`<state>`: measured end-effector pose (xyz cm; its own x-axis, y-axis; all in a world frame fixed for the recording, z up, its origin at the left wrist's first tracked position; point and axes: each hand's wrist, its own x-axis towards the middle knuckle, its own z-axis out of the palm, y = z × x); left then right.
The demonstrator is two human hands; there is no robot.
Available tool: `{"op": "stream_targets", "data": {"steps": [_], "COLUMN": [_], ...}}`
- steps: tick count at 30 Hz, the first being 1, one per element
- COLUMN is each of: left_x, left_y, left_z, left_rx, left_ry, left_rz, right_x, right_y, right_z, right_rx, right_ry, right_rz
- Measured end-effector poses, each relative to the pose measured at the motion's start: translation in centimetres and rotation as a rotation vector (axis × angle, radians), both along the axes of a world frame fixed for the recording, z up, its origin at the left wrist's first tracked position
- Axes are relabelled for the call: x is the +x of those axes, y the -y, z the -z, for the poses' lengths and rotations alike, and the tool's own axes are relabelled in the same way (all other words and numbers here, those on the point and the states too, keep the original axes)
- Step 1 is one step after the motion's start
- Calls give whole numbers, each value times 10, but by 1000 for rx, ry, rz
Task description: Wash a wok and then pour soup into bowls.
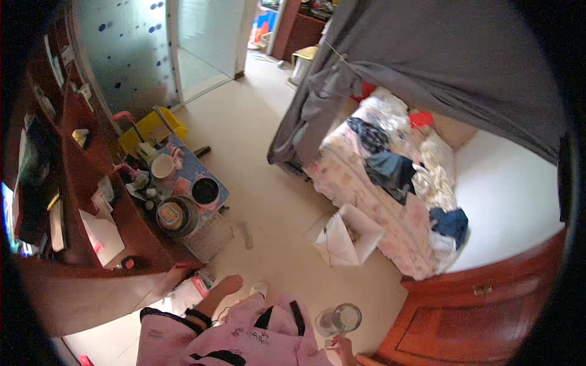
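Observation:
My right hand (342, 347) grips the handle of a clear mug or jug (348, 316) at the bottom, right of the pink garment with black trim (247, 336). What is in the mug is unclear. My left hand (232, 283) reaches out from a black-trimmed sleeve, left of the middle, over the floor near a light slipper (259, 288); its fingers are blurred. Nothing can be made out in it. Ahead on the right stands a white open box or bin (341, 240), beside a bed (366, 196) strewn with clothes.
At left, a blue-topped low table (219, 184) holds a pot (205, 191), a bowl (163, 166) and other items, with a yellow bin (176, 123) behind. Dark red shelves (91, 164) line the left. A wooden door (458, 320) is at lower right. A dark curtain (435, 59) hangs over the bed.

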<state>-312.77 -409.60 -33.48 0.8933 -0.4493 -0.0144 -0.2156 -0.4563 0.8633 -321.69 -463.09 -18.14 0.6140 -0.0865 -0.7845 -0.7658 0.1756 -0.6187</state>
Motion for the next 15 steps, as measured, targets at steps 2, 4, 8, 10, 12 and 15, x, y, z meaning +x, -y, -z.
{"op": "stream_targets", "data": {"steps": [2,4,8,10,12,15], "left_x": [63,132,227,241,287,354], "left_y": [2,10,-20,-37,-59,-101], "left_z": [-13,-35,-72,27,14,-22], "left_rx": [-400,-167,159,257,518,615], "left_ry": [-50,-142,-57,248,28,-287], "left_rz": [-223,-307,-364,-443,-266,-423], "right_x": [109,214,434,535,621,747], "right_y": [-17,-36,-107,-159,-211,-319], "right_z": [-5,3,-4,7,20,33], "right_rx": [26,-69,184,223,231,-1], "right_ry": [15,23,73,-7,-81,-47], "right_rz": [-99,-302,-458,-562,-618,-891]}}
